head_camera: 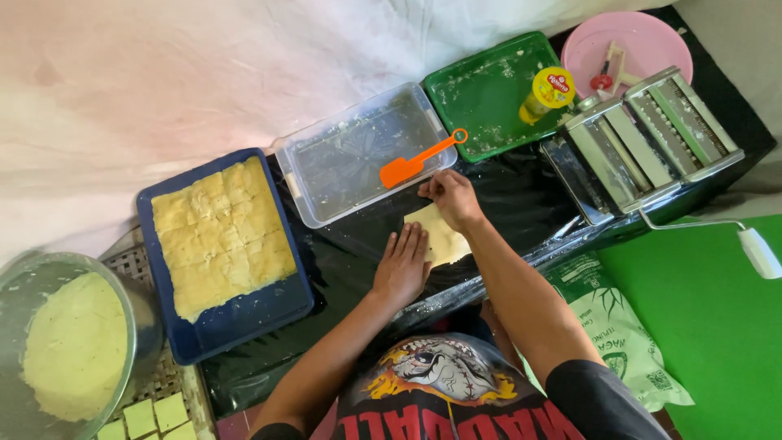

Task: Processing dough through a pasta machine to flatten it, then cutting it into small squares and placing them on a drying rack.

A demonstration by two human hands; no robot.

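Head view, looking down on a low work surface covered in black plastic sheet.

Item in hand: one small dough sheet, pale yellow, roughly square, lying flat on the black plastic just in front of the clear plastic tub. It looks thin, soft and light, likely to stretch or tear if lifted by a single corner; a hold at two corners or a flat palm under it would seem safest. Its surface looks floured, so probably not sticky.

Left hand: fingers spread, palm down, resting at the near left edge of the dough sheet, holding nothing.

Right hand: fingers curled at the far corner of the sheet, seemingly pinching or pressing that edge; the exact grip cannot be told.

Nearby stock:
- orange spatula, lying across the rim of the clear tub.
- blue tray, holding a slab of yellow dough scored into squares, to the left.
- metal bowl of pale dough, far left, on a woven mat.
- cut dough squares, bottom left.
- green tray, floured, behind the hands.
- yellow-lidded bottle, on the green tray's right edge.
- hand-cranked pasta roller, right.
- pink basin, far right corner.
- printed flour bag, beside the person's right arm.
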